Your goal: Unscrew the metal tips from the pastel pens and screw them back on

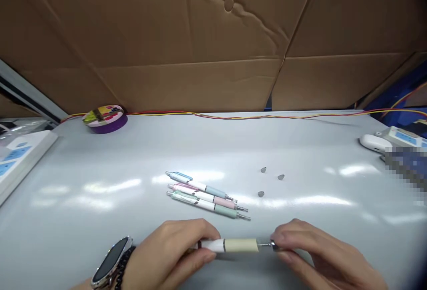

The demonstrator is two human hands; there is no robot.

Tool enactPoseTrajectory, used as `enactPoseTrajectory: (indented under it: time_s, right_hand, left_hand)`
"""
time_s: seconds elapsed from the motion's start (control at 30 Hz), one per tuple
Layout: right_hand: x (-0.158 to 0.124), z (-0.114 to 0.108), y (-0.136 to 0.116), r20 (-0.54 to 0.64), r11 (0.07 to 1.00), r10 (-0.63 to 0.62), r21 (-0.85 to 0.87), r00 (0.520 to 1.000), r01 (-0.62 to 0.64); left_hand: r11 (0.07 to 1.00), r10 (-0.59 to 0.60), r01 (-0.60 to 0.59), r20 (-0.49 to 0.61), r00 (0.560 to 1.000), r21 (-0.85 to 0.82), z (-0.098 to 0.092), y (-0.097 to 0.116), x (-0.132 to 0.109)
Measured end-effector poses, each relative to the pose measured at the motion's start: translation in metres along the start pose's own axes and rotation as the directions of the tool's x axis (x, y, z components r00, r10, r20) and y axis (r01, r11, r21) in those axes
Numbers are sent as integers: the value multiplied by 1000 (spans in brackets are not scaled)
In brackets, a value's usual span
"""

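Note:
My left hand [173, 252] is closed around the white barrel of a pen with a beige grip [238, 245], held level just above the table's near edge. My right hand [313, 254] pinches the small metal tip [274, 245] at the pen's right end. A watch [111, 261] sits on my left wrist. Beyond the hands, three pens [207, 196] with blue, pink and green grips lie side by side. To their right, three small metal tips [263, 183] lie loose on the table.
The white table [100, 219] backs onto brown cardboard sheets [200, 36]. A purple tape roll [105, 118] sits at the back left, a red-yellow cable [233, 115] runs along the back edge, a white board [20, 156] lies left, white devices [390, 141] right.

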State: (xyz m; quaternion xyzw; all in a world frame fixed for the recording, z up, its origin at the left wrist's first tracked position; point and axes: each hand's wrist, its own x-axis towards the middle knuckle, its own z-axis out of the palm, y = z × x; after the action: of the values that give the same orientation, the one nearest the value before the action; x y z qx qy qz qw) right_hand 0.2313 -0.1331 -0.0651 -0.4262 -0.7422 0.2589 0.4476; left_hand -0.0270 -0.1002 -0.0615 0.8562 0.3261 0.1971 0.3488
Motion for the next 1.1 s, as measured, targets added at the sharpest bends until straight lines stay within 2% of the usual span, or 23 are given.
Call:
enactPoseTrajectory:
  time_s: [0.13,0.27,0.37,0.5,0.6,0.67,0.8,0.9,1.0,1.1]
  right_hand:
    - [3,1,-2,83,999,-34,43,996,30]
    - [3,2,-5,100,999,14,41,995,-19]
    - [2,1,-5,112,998,-53,30,992,49]
    - [2,-1,-3,222,996,-91,0,971,93]
    - [5,3,-3,198,988,-134,-45,971,146]
    - [8,7,-4,172,974,-172,-117,970,193]
    - [10,10,-6,231,960,-95,-237,968,151]
    - [10,9,-8,261,972,-120,-166,958,167]
    - [8,8,-9,248,968,-134,-173,959,180]
    - [7,8,-9,236,955,-75,-264,969,138]
  left_hand:
    - [1000,0,0,17,1000,-1,1,1,-1]
    - [999,-9,10,17,1000,-38,1,2,-1]
    - [998,-34,36,28,999,-61,-1,4,-1]
    - [986,-72,85,94,993,-143,-2,8,1]
    - [965,-108,143,163,981,-221,-3,9,1]
    - [962,-130,168,181,975,-216,-2,10,2]
    - [964,-136,173,184,974,-201,-1,10,2]
    - [960,-134,175,193,972,-217,0,9,2]
    - [963,-106,147,184,977,-227,1,8,1]
    - [964,-113,152,179,977,-220,1,8,0]
